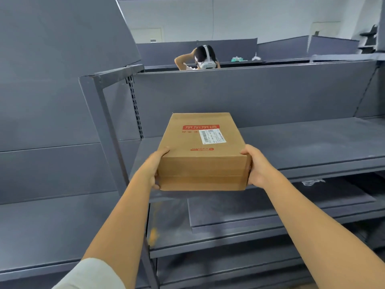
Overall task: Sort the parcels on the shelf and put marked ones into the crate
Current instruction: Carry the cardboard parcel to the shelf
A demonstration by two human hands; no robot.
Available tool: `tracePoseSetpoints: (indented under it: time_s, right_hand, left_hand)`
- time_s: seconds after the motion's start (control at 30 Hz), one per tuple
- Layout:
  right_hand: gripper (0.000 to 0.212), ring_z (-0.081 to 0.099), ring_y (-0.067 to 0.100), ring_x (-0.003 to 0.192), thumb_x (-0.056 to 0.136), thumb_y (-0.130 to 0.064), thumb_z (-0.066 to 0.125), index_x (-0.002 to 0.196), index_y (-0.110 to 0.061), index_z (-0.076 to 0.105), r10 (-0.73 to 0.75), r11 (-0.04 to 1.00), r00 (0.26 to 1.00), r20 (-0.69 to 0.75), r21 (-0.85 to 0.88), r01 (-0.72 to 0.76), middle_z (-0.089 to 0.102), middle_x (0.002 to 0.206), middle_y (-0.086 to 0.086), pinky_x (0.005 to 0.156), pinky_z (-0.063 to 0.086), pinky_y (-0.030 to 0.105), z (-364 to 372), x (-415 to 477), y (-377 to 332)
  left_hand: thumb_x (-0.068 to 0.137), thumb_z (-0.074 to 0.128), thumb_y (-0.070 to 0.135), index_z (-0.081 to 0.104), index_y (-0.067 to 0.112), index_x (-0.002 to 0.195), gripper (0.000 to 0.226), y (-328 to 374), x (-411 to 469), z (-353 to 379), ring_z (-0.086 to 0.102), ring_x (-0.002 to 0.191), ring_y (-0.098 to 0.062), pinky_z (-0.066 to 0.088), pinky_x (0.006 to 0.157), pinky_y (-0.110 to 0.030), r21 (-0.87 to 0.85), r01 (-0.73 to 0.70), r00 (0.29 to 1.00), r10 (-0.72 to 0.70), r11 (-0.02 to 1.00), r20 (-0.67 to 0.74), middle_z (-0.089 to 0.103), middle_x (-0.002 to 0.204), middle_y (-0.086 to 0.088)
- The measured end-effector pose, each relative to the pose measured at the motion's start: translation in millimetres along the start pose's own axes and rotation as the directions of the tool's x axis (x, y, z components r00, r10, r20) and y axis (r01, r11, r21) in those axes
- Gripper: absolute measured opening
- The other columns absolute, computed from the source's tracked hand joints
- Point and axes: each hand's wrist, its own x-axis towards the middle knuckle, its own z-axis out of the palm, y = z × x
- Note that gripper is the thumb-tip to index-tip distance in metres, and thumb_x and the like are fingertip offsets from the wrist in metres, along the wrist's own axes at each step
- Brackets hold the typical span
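Observation:
A brown cardboard parcel point(200, 155) with red printing and a white barcode label on top is held at the front edge of the grey upper shelf point(302, 142). My left hand point(155, 170) grips its near left corner. My right hand point(254, 166) grips its near right corner. The parcel's far end lies over the shelf board, while its near end juts out past the front edge. No crate is in view.
Lower grey shelf boards point(270, 207) sit below, with a scrap of white plastic point(312, 181) on one. A dark upright post point(110, 130) stands left of the parcel. Behind the shelf's back panel, a person wearing a white headset point(205, 58) bends forward.

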Motion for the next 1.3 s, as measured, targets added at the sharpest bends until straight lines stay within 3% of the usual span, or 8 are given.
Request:
tracePoseSetpoints:
  time_s: [0.3, 0.5, 0.67, 0.8, 0.93, 1.1, 1.23, 1.3]
  right_hand:
    - [0.054, 0.06, 0.032, 0.111, 0.074, -0.059, 0.065, 0.119, -0.03, 0.061, 0.059, 0.997, 0.986, 0.153, 0.042, -0.066, 0.068, 0.118, 0.008, 0.092, 0.046, 0.055, -82, -45, 35]
    - [0.065, 0.058, 0.028, 0.11, 0.073, -0.039, 0.068, 0.134, -0.028, 0.046, 0.017, 0.994, 0.991, 0.136, 0.109, -0.032, 0.06, 0.13, 0.007, 0.076, 0.053, 0.047, -137, -78, 70]
    - [0.063, 0.058, 0.029, 0.106, 0.076, -0.024, 0.064, 0.135, -0.024, 0.044, 0.018, 0.963, 1.0, -0.004, 0.269, -0.016, 0.058, 0.129, 0.013, 0.072, 0.052, 0.041, -199, -112, 96]
    - [0.064, 0.059, 0.028, 0.106, 0.073, -0.016, 0.065, 0.133, -0.024, 0.044, 0.028, 0.934, 0.988, -0.155, 0.356, 0.03, 0.059, 0.127, 0.013, 0.072, 0.051, 0.04, -257, -151, 121]
    - [0.026, 0.06, 0.027, 0.097, 0.086, -0.011, 0.056, 0.11, -0.019, 0.058, 0.066, 0.903, 0.944, -0.323, 0.423, 0.082, 0.066, 0.106, 0.012, 0.086, 0.048, 0.043, -321, -205, 141]
    - [0.041, 0.063, 0.025, 0.095, 0.075, -0.018, 0.064, 0.116, -0.014, 0.059, 0.055, 0.879, 0.877, -0.478, 0.44, 0.185, 0.074, 0.093, 0.01, 0.082, 0.05, 0.041, -387, -271, 151]
    - [0.057, 0.07, 0.022, 0.096, 0.075, -0.037, 0.063, 0.128, -0.019, 0.052, -0.003, 0.823, 0.787, -0.616, 0.446, 0.352, 0.072, 0.11, 0.008, 0.068, 0.057, 0.034, -426, -318, 170]
    - [0.06, 0.07, 0.023, 0.098, 0.077, -0.045, 0.061, 0.13, -0.018, 0.053, 0.019, 0.791, 0.747, -0.664, 0.467, 0.395, 0.07, 0.116, 0.009, 0.073, 0.057, 0.036, -442, -334, 187]
  left_hand:
    - [0.082, 0.061, 0.028, 0.056, 0.02, 0.102, 0.022, -26, -23, 18, 0.052, 0.096, -0.033, 0.036, 0.097, -0.062, 0.041, 0.07, 0.938, -0.08, 0.997, 0.337, 0.056, 0.101, -0.009]
    - [0.073, 0.064, 0.064, 0.059, 0.029, 0.113, 0.053, -45, -54, 75, 0.056, 0.1, -0.03, 0.046, 0.072, -0.05, 0.129, 0.05, 0.938, -0.091, 0.99, 0.335, 0.063, 0.111, -0.004]
    - [0.072, 0.058, 0.072, 0.06, 0.03, 0.115, 0.061, -63, -76, 141, 0.058, 0.1, -0.029, 0.048, 0.071, -0.045, 0.244, -0.018, 0.902, -0.09, 0.969, 0.423, 0.066, 0.11, -0.004]
    - [0.078, 0.058, 0.064, 0.059, 0.025, 0.126, 0.061, -89, -87, 208, 0.065, 0.103, -0.027, 0.052, 0.078, -0.039, 0.19, -0.026, 0.793, -0.096, 0.981, 0.602, 0.071, 0.113, -0.007]
    - [0.091, 0.051, 0.046, 0.051, 0.022, 0.127, 0.043, -122, -122, 287, 0.067, 0.091, -0.02, 0.052, 0.067, -0.032, 0.195, -0.131, 0.673, -0.057, 0.972, 0.738, 0.07, 0.108, -0.005]
    - [0.096, 0.046, 0.032, 0.054, 0.028, 0.11, 0.017, -151, -170, 369, 0.07, 0.075, -0.01, 0.053, 0.058, -0.024, 0.159, -0.249, 0.495, -0.015, 0.955, 0.869, 0.072, 0.09, 0.006]
    - [0.073, 0.067, 0.051, 0.05, 0.027, 0.13, 0.064, -180, -194, 424, 0.063, 0.107, -0.023, 0.05, 0.089, -0.04, 0.181, -0.245, 0.342, -0.09, 0.953, 0.936, 0.067, 0.12, -0.003]
    - [0.064, 0.073, 0.057, 0.045, 0.028, 0.136, 0.083, -199, -201, 445, 0.06, 0.115, -0.025, 0.046, 0.1, -0.047, 0.204, -0.272, 0.283, -0.125, 0.94, 0.951, 0.063, 0.128, -0.003]
